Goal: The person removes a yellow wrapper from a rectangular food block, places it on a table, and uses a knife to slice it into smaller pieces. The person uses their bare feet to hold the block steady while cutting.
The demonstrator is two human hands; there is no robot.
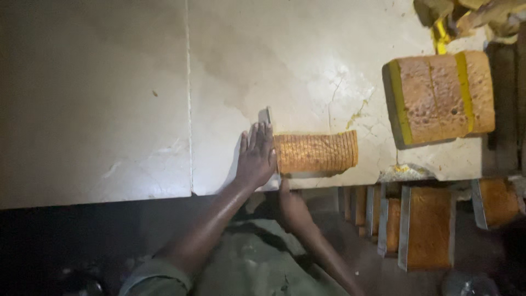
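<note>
Left hand [256,156]: flat, fingers straight and spread, palm pressed against the left end of a sliced loaf [315,153]. Right hand [286,192]: mostly hidden at the slab edge below the loaf; grip cannot be told. Loaf: golden, ridged, lying near the front edge of a pale, cracked stone slab [109,109]. Open room lies left.

Sliced loaf [315,153] on counter [109,109]; whole loaves [441,96] right.
</note>
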